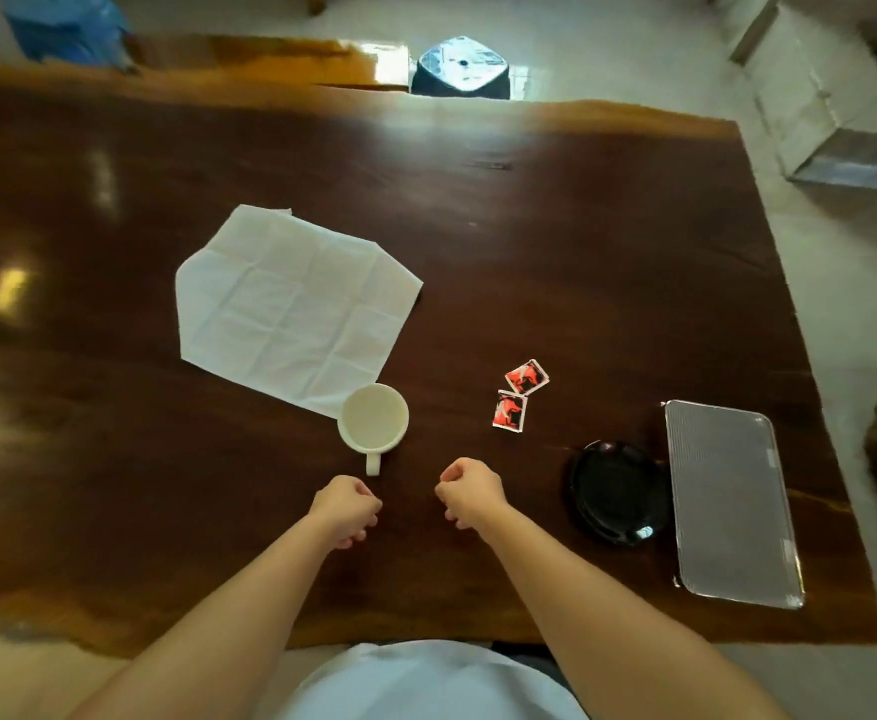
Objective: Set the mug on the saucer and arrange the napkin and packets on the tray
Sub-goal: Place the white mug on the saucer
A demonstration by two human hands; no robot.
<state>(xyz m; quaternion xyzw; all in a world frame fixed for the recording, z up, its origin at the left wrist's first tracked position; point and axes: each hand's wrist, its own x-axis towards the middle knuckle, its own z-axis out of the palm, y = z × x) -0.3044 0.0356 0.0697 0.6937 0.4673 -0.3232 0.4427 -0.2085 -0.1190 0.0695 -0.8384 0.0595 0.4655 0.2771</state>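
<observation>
One head-worn wide-angle view looks forward and steeply down from the near edge of the table (555, 241). Both forearms reach in from below, close to the lens.

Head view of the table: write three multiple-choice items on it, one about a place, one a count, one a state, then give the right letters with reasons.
1. Where is the saucer?
A. under the mug
B. on the table, against the tray's left edge
C. on the napkin

2. How many red packets lie on the table?
A. one
B. two
C. four

3. What state is the tray in?
A. empty
B. holding the napkin
C. holding the mug

Answers:
1. B, since the black saucer sits beside the silver tray, far from the mug.
2. B, since one packet lies just above a second packet, and no others show.
3. A, since the napkin lies spread on the wood at left, and both the left hand and right hand are closed on nothing.
</observation>
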